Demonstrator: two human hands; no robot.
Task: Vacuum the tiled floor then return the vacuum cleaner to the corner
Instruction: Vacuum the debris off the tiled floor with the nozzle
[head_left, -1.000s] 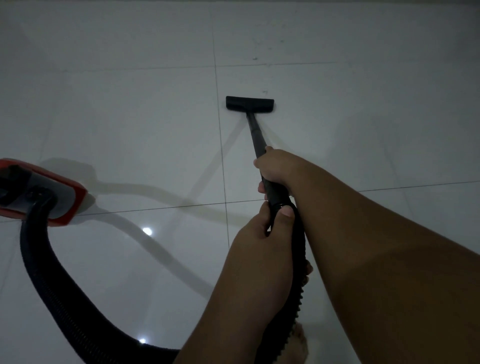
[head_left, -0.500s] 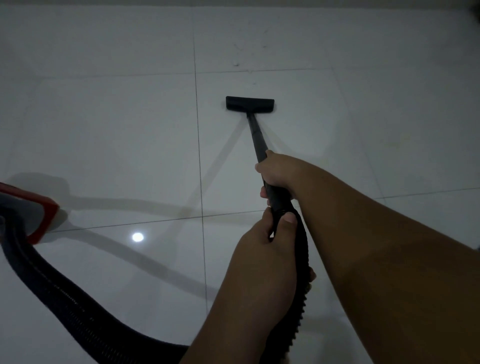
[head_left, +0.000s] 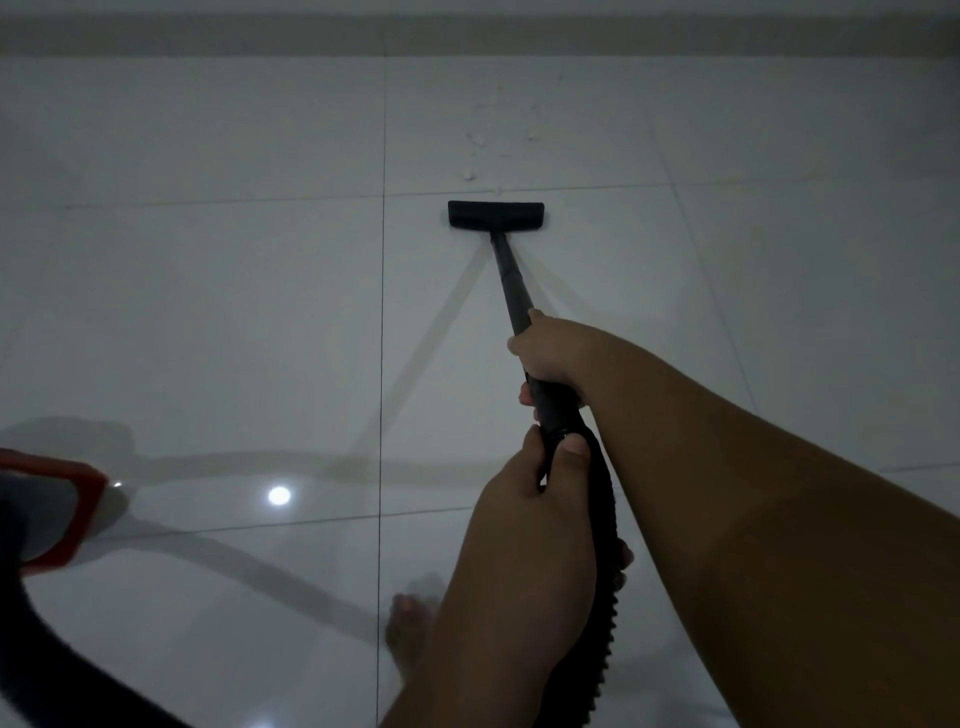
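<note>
Head view: both hands keep their hold. The right hand (head_left: 550, 348) is wrapped round the slim black vacuum wand (head_left: 511, 275) at centre right of the frame. The left hand (head_left: 540, 499) is just below it, gripping the joint where the wand meets the ribbed black hose (head_left: 605, 571), thumb on top.

What has changed over the last 1 s is the floor under the tool. The flat black rectangular floor nozzle (head_left: 496, 215) sat close to the vertical grout line and well short of the cross joint. It now lies just below that horizontal joint, upper centre, and further right of the vertical line. A strip of wall base (head_left: 467, 31) has come into view along the top edge. A bare foot (head_left: 410, 629) now shows at lower centre, so the person seems to have stepped forward.

A scatter of small pale specks (head_left: 475, 156) lies just beyond the nozzle on the glossy white tiled floor (head_left: 208, 312). The red-rimmed vacuum cleaner body (head_left: 57, 499) remains at the left edge, trailing the hose.

My reading is that vacuuming is mid-way. The next stroke likely carries the nozzle over the specks, and the return to the corner has not begun.
</note>
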